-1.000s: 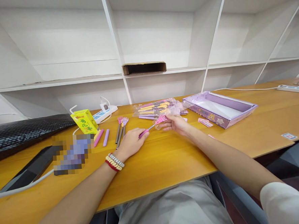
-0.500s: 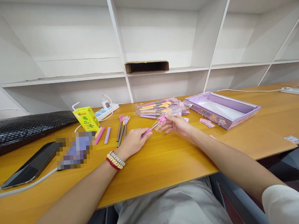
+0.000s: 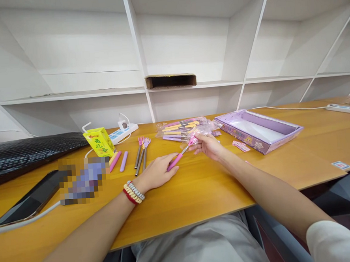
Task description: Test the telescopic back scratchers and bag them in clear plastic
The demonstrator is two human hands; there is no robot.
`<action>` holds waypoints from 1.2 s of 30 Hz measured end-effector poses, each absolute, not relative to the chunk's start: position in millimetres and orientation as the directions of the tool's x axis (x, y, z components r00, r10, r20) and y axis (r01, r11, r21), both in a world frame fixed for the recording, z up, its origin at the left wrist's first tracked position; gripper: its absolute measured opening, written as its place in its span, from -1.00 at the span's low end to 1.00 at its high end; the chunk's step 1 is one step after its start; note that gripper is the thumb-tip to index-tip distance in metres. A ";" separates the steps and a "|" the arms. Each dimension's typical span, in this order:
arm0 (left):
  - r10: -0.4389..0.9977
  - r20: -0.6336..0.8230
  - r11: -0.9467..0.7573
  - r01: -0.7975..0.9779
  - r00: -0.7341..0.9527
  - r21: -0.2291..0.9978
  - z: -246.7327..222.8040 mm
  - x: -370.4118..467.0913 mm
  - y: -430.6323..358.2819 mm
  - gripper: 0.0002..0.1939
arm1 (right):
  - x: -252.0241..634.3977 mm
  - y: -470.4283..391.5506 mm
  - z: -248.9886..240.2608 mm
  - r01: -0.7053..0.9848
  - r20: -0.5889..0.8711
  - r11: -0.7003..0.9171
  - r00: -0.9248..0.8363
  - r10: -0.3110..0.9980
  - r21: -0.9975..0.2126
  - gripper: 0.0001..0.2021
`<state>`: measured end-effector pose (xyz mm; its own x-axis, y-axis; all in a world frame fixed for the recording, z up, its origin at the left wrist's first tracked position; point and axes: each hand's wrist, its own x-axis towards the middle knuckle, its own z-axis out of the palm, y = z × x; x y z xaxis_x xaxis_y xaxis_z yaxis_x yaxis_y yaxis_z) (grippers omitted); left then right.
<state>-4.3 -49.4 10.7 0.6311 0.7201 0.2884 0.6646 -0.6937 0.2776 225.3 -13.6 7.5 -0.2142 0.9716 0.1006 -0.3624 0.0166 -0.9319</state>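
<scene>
My left hand (image 3: 159, 171) is closed on the pink handle of a slim metal-shafted stick (image 3: 177, 161). The stick's pink head is at the fingers of my right hand (image 3: 207, 145), which pinch it along with some clear plastic. Behind them lies a pile of similar pink, yellow and purple sticks in clear wrap (image 3: 183, 126). Left of my left hand several metal rods with pink and purple claw-shaped heads (image 3: 142, 152) lie on the table. Beside these rest a purple handle (image 3: 124, 161), a pink handle (image 3: 115, 162) and a partly hidden yellow one.
A purple open box (image 3: 261, 131) is at the right, with small pink cards (image 3: 240, 146) near it. At the left are a yellow drink carton (image 3: 100, 142), a power strip (image 3: 124, 133), a phone (image 3: 33, 197) and a black bag (image 3: 37, 153). White shelves stand behind.
More of the pink handle now shows past my left fingers. The whole view has shifted slightly; my right hand still pinches the stick's head.
</scene>
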 end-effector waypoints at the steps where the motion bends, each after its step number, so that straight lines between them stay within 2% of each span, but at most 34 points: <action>1: 0.732 0.275 -0.681 0.677 0.623 0.280 10.5 -5.2 -48.9 -0.67 | 227.2 -12.4 8.1 -0.370 0.112 0.033 -0.195 0.974 -0.929 -0.86; 3: 0.742 0.244 -0.670 0.689 0.625 0.274 10.4 -7.8 -46.5 -0.66 | 231.5 -9.6 8.8 -0.377 0.127 0.057 -0.163 0.978 -0.924 -0.86; 6: 0.711 0.199 -0.703 0.679 0.674 0.213 11.2 -12.4 -41.7 -0.81 | 236.8 -6.7 9.4 -0.376 0.129 0.071 -0.130 0.983 -0.924 -0.87; 10: 0.703 0.201 -0.711 0.685 0.683 0.160 12.5 -14.9 -39.1 -0.75 | 238.6 -7.4 10.6 -0.368 0.137 0.081 -0.128 0.982 -0.926 -0.85; 17: 0.734 0.227 -0.678 0.714 0.640 0.176 11.6 -12.6 -42.6 -0.74 | 237.0 -11.4 13.7 -0.327 0.154 0.087 -0.186 0.970 -0.941 -0.74; 21: 0.739 0.244 -0.671 0.719 0.628 0.181 10.9 -12.1 -44.5 -0.72 | 238.5 -8.9 11.5 -0.338 0.150 0.088 -0.162 0.975 -0.937 -0.76; 30: 0.716 0.348 -0.695 0.667 0.606 0.268 10.9 -6.7 -50.0 -0.72 | 223.4 -14.7 2.4 -0.295 0.098 0.014 -0.271 0.958 -0.955 -0.76; 36: 0.752 0.389 -0.659 0.612 0.533 0.436 10.3 -5.3 -52.6 -0.76 | 217.4 -16.7 -3.5 -0.268 0.080 -0.011 -0.326 0.942 -0.963 -0.79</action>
<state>-5.3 -52.6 10.3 0.5328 0.7517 0.3886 0.6122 -0.6594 0.4362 217.4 -16.7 -3.5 -0.3256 0.9421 0.0803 -0.2681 -0.0106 -0.9633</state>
